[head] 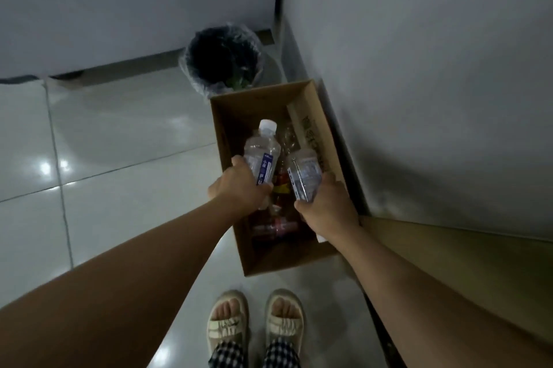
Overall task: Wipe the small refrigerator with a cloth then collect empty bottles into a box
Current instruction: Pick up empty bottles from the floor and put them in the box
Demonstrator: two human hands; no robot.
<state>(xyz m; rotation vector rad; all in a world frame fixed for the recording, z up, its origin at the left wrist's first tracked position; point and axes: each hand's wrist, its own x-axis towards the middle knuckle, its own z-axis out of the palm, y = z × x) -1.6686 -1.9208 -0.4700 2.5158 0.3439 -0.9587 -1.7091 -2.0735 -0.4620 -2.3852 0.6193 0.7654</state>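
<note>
An open cardboard box (227,128) stands on the tiled floor against the wall on the right. Over it my left hand (239,188) grips a clear plastic bottle with a white cap and a blue label (263,149), cap pointing away from me. My right hand (326,206) holds a second clear bottle (303,173) by its lower part, beside the first. Under both hands several more bottles with red labels (276,225) lie on the box's bottom. The small refrigerator and the cloth are not in view.
A dark waste bin lined with a clear bag (221,58) stands just behind the box. A grey wall (419,68) runs along the right, with a tan wooden surface (463,263) low at the right. My sandalled feet (256,319) stand on the glossy tiles (119,158).
</note>
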